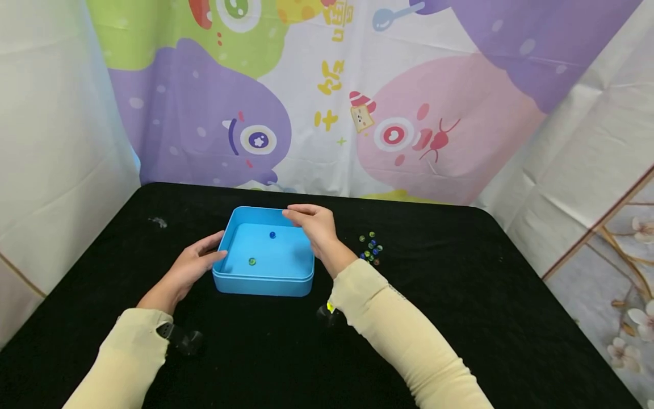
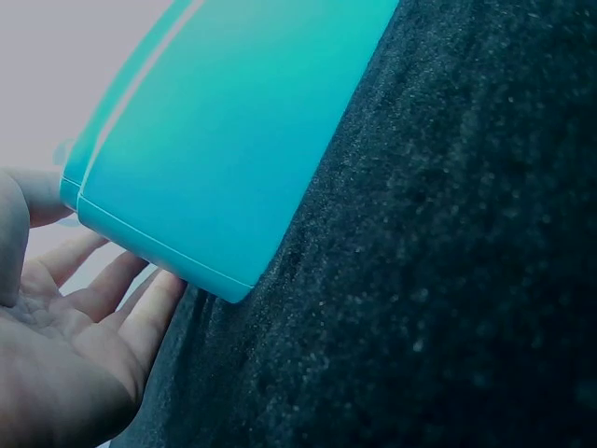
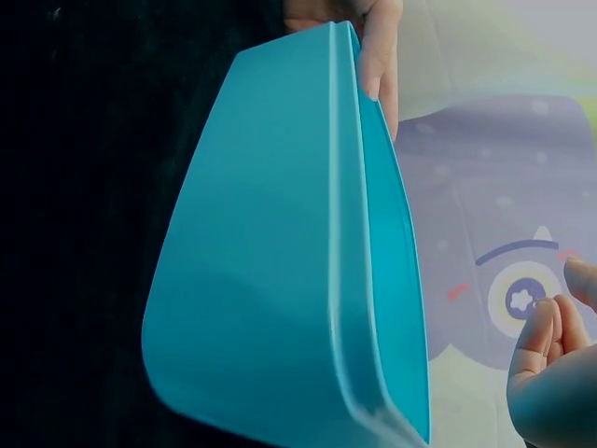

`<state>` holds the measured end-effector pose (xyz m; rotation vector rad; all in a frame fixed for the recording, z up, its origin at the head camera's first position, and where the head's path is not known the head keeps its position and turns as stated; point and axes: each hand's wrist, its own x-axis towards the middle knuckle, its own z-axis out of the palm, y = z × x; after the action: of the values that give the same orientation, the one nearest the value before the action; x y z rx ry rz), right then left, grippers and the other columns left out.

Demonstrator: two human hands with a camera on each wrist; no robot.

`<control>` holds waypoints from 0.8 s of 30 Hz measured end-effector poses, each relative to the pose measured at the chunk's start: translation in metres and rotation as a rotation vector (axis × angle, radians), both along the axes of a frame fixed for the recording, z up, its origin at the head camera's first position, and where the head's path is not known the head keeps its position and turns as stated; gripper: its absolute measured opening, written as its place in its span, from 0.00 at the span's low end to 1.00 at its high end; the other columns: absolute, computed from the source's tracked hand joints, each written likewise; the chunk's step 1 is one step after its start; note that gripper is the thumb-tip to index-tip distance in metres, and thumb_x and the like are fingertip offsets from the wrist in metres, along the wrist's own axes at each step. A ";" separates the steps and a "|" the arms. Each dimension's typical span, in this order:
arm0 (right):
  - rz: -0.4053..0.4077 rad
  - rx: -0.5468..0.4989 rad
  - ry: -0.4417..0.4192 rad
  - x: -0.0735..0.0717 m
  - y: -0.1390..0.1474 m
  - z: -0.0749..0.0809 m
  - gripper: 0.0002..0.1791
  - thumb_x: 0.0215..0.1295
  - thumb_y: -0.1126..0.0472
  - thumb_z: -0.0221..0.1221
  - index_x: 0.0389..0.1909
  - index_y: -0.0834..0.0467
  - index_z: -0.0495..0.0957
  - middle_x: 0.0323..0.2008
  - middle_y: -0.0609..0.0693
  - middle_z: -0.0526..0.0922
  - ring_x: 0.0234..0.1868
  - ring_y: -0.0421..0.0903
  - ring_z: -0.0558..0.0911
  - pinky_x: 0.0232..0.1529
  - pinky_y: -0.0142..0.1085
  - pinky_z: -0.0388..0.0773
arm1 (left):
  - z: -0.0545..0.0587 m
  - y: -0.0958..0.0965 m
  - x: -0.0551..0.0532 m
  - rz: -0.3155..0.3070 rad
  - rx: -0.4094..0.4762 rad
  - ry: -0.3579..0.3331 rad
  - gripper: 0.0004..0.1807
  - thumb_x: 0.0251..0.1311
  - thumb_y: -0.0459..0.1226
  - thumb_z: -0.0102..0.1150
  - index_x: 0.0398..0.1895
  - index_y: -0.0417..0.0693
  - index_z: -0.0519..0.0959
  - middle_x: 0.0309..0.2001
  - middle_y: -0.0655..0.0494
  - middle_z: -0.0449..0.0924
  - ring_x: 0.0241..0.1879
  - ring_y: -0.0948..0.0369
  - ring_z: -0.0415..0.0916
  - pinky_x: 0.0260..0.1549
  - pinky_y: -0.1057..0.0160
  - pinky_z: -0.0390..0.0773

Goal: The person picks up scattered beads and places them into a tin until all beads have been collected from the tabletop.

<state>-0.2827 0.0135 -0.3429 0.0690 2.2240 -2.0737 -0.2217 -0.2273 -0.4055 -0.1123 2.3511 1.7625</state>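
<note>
My left hand point(image 1: 190, 271) grips the left wall of a light blue open box point(image 1: 265, 287), thumb at the rim and fingers along the outside. In the left wrist view those fingers point(image 2: 149, 313) rest against the box's outer side. Inside the box lie a blue marble point(image 1: 272, 234) and a green marble point(image 1: 252, 261), apart from each other. My right hand point(image 1: 318, 230) hovers over the box's back right corner. The right wrist view shows its thumb and fingertips point(image 3: 536, 327) bent toward each other with a small gap, no marble visible between them.
Several green, blue and brownish marbles point(image 1: 371, 247) lie clustered on the black tablecloth point(image 1: 434, 318), right of the box and partly behind my right forearm. A small clear scrap point(image 1: 158, 222) is at the table's back left. A cartoon-printed curtain point(image 1: 317, 159) hangs behind the table.
</note>
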 end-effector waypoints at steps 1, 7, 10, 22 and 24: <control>-0.004 0.002 0.002 0.000 0.003 0.000 0.14 0.52 0.56 0.68 0.39 0.57 0.84 0.37 0.46 0.83 0.42 0.49 0.80 0.51 0.43 0.72 | 0.000 0.000 0.000 -0.001 0.003 0.000 0.36 0.68 0.43 0.47 0.73 0.47 0.45 0.71 0.39 0.43 0.68 0.41 0.45 0.62 0.40 0.52; -0.001 0.006 0.003 0.000 0.020 -0.003 0.12 0.53 0.57 0.68 0.38 0.57 0.84 0.39 0.47 0.83 0.43 0.50 0.79 0.51 0.41 0.74 | -0.001 0.001 0.000 -0.003 0.024 0.009 0.35 0.68 0.42 0.47 0.73 0.47 0.46 0.71 0.39 0.43 0.68 0.41 0.45 0.62 0.40 0.52; 0.009 -0.006 0.006 0.001 0.030 -0.004 0.13 0.53 0.57 0.68 0.39 0.58 0.83 0.40 0.48 0.83 0.46 0.53 0.78 0.52 0.42 0.73 | -0.001 0.002 0.000 -0.001 0.028 0.008 0.35 0.68 0.42 0.47 0.73 0.47 0.46 0.71 0.39 0.43 0.68 0.41 0.45 0.62 0.40 0.52; -0.056 0.020 -0.017 0.004 0.074 -0.013 0.14 0.54 0.56 0.67 0.41 0.58 0.83 0.43 0.49 0.82 0.42 0.48 0.78 0.57 0.46 0.68 | -0.002 0.001 0.001 0.000 0.016 0.015 0.35 0.68 0.43 0.47 0.73 0.45 0.46 0.71 0.38 0.44 0.67 0.41 0.46 0.61 0.39 0.52; -0.070 0.023 -0.024 0.004 0.080 -0.014 0.15 0.54 0.57 0.67 0.41 0.58 0.82 0.44 0.49 0.82 0.43 0.49 0.78 0.57 0.46 0.68 | -0.001 0.001 0.001 -0.002 0.018 0.010 0.35 0.68 0.43 0.47 0.73 0.46 0.46 0.71 0.39 0.44 0.67 0.41 0.46 0.61 0.39 0.52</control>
<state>-0.2782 0.0936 -0.3571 0.1750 2.2633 -2.0701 -0.2211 -0.2263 -0.4065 -0.0994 2.3410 1.7871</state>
